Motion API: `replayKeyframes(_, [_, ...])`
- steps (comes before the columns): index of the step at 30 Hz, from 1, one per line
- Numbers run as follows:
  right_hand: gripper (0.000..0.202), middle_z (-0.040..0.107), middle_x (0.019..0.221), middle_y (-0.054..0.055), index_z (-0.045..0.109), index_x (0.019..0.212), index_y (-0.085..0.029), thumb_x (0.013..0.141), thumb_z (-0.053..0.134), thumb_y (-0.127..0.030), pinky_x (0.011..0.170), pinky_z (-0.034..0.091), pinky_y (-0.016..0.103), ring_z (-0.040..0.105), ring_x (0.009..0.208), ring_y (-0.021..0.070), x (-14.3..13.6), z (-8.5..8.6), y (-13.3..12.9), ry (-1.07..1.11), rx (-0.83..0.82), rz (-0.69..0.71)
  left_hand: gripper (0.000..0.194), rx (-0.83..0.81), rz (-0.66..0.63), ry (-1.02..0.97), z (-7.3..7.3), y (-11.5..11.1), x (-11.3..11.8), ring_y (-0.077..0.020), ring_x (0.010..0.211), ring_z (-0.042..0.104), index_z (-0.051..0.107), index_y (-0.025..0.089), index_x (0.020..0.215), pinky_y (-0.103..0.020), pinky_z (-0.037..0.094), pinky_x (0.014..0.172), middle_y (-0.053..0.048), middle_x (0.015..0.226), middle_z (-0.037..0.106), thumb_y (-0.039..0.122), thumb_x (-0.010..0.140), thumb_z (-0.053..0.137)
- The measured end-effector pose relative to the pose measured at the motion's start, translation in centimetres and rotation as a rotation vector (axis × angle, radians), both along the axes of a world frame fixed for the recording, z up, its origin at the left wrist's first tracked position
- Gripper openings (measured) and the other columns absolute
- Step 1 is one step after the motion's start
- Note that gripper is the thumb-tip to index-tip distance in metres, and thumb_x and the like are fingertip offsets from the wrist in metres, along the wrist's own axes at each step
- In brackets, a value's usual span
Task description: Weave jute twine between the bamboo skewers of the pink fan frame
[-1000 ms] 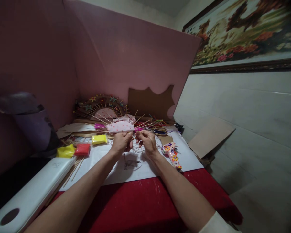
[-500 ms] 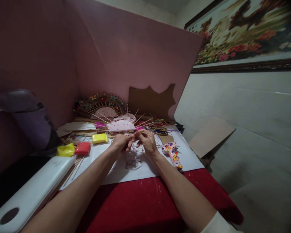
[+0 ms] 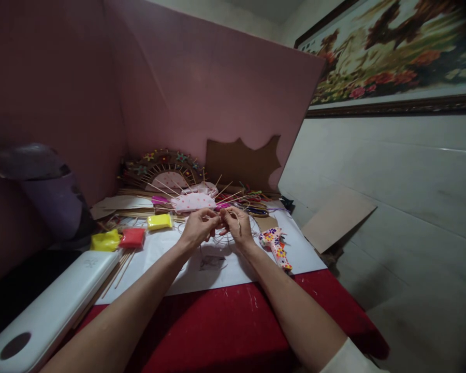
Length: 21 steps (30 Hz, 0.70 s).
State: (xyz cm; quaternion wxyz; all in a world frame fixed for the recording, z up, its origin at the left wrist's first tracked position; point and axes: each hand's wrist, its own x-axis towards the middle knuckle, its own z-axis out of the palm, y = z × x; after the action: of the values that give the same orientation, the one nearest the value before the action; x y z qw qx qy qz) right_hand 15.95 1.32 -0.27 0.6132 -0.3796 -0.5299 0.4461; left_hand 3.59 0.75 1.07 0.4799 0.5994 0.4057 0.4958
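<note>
Over the white paper (image 3: 159, 277), my left hand (image 3: 198, 228) and my right hand (image 3: 238, 229) meet fingertip to fingertip. Both pinch a thin pale cord (image 3: 253, 223), whose loops spread on the paper behind and beside them; the exact spot between the fingers is too small to make out. Just beyond the hands sits a pink half-round piece with red dots (image 3: 195, 202), with thin wooden sticks fanning out from it. A small clear plastic bag (image 3: 212, 263) lies below my hands. Right of my right hand rests a flower-patterned glue gun (image 3: 276, 247).
Yellow (image 3: 159, 221) and red (image 3: 132, 238) packets lie left, near a long white device (image 3: 52, 308) and a purple bin (image 3: 48, 191). Behind stand a decorated stick fan (image 3: 166, 168) and jagged brown cardboard (image 3: 243, 161). Scissors (image 3: 257, 211) lie at the right.
My left hand has turned and shifted slightly right and up, its thumb and fingers now closer to my right hand's fingertips. The right hand's fingers have drawn in a little.
</note>
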Motion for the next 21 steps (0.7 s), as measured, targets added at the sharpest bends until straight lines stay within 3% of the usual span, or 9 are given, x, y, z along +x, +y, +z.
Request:
replayKeyframes(6, [0.042, 0.053, 0.051, -0.005, 0.054, 0.074, -0.017, 0.064, 0.064, -0.057, 0.028, 0.039, 0.015, 0.05, 0.035, 0.0073, 0.2, -0.3, 0.1, -0.042, -0.025, -0.005, 0.011, 0.131, 0.03, 0.133, -0.6, 1.1, -0.5, -0.007, 0.039, 0.041, 0.063, 0.013, 0.061, -0.019, 0.029, 0.038, 0.002, 0.045, 0.053, 0.024, 0.063, 0.062])
replayKeyframes(11, [0.042, 0.055, 0.054, -0.004, 0.056, 0.069, -0.015, 0.062, 0.066, -0.055, 0.028, 0.039, 0.015, 0.048, 0.037, 0.0059, 0.3, -0.3, 0.3, -0.062, -0.024, -0.051, 0.006, 0.045, -0.028, 0.172, -0.2, 1.1, -0.5, -0.0067, 0.039, 0.038, 0.061, 0.014, 0.058, -0.019, 0.026, 0.039, 0.004, 0.044, 0.05, 0.017, 0.06, 0.056])
replayKeyframes(21, [0.04, 0.053, 0.053, -0.004, 0.056, 0.067, -0.015, 0.061, 0.068, -0.053, 0.029, 0.036, 0.014, 0.046, 0.039, 0.0059, 0.1, 0.2, -0.1, 0.019, -0.048, 0.012, 0.019, 0.017, -0.052, -0.02, 0.4, 0.4, -0.5, -0.0044, 0.041, 0.032, 0.06, 0.013, 0.058, -0.02, 0.021, 0.041, 0.005, 0.046, 0.049, 0.026, 0.053, 0.071])
